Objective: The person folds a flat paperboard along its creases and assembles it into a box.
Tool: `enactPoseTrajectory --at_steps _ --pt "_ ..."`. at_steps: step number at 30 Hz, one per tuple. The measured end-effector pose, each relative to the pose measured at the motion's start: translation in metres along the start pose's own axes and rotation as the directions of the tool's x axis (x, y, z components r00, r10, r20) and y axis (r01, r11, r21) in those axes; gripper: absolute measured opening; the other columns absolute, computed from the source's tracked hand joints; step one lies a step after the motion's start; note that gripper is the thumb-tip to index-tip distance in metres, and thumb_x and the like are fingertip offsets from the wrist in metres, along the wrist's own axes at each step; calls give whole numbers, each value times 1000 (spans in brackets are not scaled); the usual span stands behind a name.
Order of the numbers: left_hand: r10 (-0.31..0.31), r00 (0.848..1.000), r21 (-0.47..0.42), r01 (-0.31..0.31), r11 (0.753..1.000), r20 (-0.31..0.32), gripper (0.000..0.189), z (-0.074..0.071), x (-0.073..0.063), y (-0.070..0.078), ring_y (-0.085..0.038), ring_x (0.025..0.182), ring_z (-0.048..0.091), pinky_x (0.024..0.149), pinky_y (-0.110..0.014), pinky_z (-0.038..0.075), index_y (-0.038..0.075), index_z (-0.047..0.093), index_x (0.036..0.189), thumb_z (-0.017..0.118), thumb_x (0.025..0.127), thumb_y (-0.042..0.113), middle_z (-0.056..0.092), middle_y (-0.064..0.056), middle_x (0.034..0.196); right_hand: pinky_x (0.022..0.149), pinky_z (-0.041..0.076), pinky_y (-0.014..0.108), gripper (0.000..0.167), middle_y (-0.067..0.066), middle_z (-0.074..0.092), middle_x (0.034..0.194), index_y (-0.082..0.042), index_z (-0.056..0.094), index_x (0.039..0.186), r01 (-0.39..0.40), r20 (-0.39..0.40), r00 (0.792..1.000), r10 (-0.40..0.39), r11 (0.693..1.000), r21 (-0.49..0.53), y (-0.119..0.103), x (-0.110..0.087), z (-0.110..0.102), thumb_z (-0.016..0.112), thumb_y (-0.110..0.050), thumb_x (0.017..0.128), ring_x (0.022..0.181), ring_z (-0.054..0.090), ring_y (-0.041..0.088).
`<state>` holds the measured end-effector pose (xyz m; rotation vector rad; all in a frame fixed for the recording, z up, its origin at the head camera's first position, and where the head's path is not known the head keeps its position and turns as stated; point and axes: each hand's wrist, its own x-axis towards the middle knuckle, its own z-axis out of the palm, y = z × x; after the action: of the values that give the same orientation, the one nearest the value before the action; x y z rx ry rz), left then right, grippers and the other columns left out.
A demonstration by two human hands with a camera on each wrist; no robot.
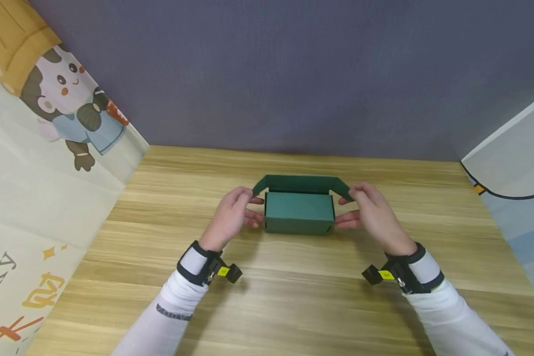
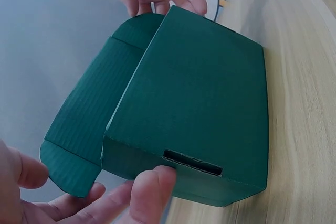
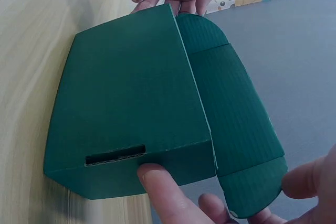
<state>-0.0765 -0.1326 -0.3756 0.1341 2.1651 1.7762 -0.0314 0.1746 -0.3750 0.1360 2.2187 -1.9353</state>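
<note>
"I'm far off, so help me look. What is between the hands?"

"I see a green box (image 1: 299, 207) there, sitting on the wooden table (image 1: 298, 301). A long flap (image 1: 299, 183) sticks up on its far side, with a bent tab at each end."

"What is the left hand (image 1: 231, 213) doing?"

"It pinches the left tab (image 1: 260, 185) with thumb and fingers. One fingertip (image 2: 161, 178) touches the box just beside a thin slot (image 2: 192, 162)."

"And the right hand (image 1: 376, 217)?"

"Same thing. It pinches the right tab (image 1: 341, 188), and a fingertip touches that end of the box, near another slot (image 3: 115, 155)."

"What else can I see?"

"Each wrist wears a little black camera (image 1: 234, 273), with white sleeves (image 1: 166, 311) behind. Past both hands is a dark wall (image 1: 293, 74). Out to the left hand's side is a cartoon figure (image 1: 64, 89)."
</note>
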Motion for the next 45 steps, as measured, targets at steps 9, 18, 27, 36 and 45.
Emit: enactPoseTrajectory --at_steps 9,18,27,36,45 --pt "66 998 30 -66 997 -16 47 -1 0 -3 -42 87 69 71 -48 59 -1 55 120 46 101 41 61 -19 122 73 58 49 45 19 47 121 2 39 120 34 -19 999 -35 999 -24 2 0 2 37 -40 104 84 71 36" --pt "121 992 68 -118 991 -39 38 0 0 -7 -40 88 70 66 -45 59 1 56 125 50 101 30 61 -13 120 71 59 48 44 27 47 127 2 38 125 67 -16 998 -67 997 -46 5 1 4 39 -36 104 87 70 40" --pt "157 984 113 -148 983 -80 30 2 0 -5 -34 90 69 70 -43 60 4 60 122 57 98 21 64 -18 116 70 60 42 35 26 45 126 2 37 131 98 -13 995 -99 990 -103 5 -2 8 39 -18 103 90 69 37" --pt "191 974 112 -178 978 -121 25 5 3 -10 -34 86 71 71 -48 59 4 63 118 59 97 18 67 -16 111 73 60 42 35 23 43 130 0 39 134 115 1 993 -116 985 -128 6 -5 11 41 -14 102 89 70 26" --pt "219 965 112 -204 973 -142 24 7 4 -12 -26 80 72 69 -49 59 5 65 115 62 95 17 67 -11 111 72 60 40 37 15 42 142 -2 42 136 123 -5 992 -125 983 -136 11 -4 12 44 -16 102 94 69 31"
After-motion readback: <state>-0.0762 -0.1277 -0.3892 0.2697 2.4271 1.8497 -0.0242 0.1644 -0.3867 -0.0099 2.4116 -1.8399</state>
